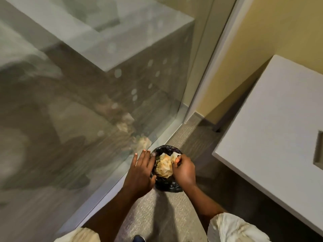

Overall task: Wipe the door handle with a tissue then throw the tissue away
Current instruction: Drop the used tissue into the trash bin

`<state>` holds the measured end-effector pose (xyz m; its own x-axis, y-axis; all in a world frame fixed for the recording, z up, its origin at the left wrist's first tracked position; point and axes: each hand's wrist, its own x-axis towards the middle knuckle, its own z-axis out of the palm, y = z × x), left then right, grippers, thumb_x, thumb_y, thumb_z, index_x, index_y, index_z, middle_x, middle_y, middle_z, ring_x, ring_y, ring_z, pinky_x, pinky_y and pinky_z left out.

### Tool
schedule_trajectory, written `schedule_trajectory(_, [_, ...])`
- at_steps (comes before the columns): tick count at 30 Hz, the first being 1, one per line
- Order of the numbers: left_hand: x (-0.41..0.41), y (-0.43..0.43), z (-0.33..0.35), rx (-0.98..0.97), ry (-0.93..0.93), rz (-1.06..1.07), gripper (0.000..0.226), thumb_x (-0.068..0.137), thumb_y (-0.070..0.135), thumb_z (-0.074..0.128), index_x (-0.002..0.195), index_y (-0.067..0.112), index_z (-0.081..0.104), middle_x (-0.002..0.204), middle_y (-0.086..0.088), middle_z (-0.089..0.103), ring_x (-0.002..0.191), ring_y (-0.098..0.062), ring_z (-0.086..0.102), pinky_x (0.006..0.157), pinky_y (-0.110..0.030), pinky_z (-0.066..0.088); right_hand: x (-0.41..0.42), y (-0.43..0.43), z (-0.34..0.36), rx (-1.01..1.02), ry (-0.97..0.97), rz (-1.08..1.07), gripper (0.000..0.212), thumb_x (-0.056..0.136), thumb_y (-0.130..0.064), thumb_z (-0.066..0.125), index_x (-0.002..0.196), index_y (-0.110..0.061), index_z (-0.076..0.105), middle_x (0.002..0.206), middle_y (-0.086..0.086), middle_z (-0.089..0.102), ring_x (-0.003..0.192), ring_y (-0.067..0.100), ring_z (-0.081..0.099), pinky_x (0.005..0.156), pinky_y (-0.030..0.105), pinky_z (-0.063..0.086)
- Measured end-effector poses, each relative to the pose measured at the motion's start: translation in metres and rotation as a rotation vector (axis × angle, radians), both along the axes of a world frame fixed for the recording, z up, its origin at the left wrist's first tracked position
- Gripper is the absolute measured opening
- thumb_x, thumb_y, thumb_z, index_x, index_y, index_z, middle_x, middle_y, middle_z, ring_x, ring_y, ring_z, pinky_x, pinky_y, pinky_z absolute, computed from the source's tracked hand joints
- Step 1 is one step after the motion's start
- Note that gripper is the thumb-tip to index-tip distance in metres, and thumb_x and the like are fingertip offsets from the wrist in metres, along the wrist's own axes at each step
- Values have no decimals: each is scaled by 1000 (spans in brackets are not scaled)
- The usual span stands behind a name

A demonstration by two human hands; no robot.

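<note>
Two big surfaces hem in this corner: the glass panel (pixel 90 105) on one side and the white cabinet (pixel 272 130) on the other. On the carpet (pixel 157 212) between them stands a small bin lined with a black bag (pixel 166 185), already holding crumpled paper. The left hand (pixel 140 173), fingers spread flat, rests against the rim, probably to steady it. The right hand (pixel 184 169) pinches the tissue (pixel 174 156) just over the opening, ready to drop it.

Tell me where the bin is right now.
In the head view, the black-lined bin sits low centre on the carpet beside the glass panel, between the left hand and right hand.
</note>
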<state>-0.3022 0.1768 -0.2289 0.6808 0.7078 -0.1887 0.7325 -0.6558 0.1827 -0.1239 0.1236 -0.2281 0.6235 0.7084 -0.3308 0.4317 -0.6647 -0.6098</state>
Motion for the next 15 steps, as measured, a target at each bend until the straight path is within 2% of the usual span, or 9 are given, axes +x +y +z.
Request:
schedule_trajectory(3, [4, 5, -49, -2, 7, 13, 81, 81, 46, 69, 148, 4, 53, 153, -23, 51, 145, -39, 46, 120, -60, 34, 9, 8, -50, -43, 23, -16, 12, 92, -21, 62, 100, -13, 60, 103, 12, 69, 96, 32, 67, 82, 36, 53])
schedule_trajectory(9, [12, 15, -121, 9, 34, -23, 82, 75, 44, 81, 141, 1, 60, 148, -25, 56, 140, -42, 52, 112, -64, 42, 22, 23, -128, -170, 56, 24, 28, 99, -26, 50, 124, -13, 47, 120, 16, 63, 103, 39, 64, 83, 41, 51])
schedule_trajectory(13, [21, 15, -148, 56, 42, -38, 81, 75, 45, 84, 140, 3, 63, 147, -23, 58, 139, -41, 53, 110, -64, 44, 29, 27, -163, -239, 97, 85, 49, 97, -23, 52, 143, -16, 38, 143, 13, 49, 126, 34, 53, 96, 37, 45])
schedule_trajectory(15, [25, 16, -154, 84, 31, -33, 82, 73, 47, 86, 139, 3, 64, 146, -23, 59, 138, -41, 54, 108, -64, 47, 32, 25, -171, -259, 92, 111, 52, 97, -26, 56, 145, -17, 37, 145, 11, 48, 128, 31, 52, 96, 34, 45])
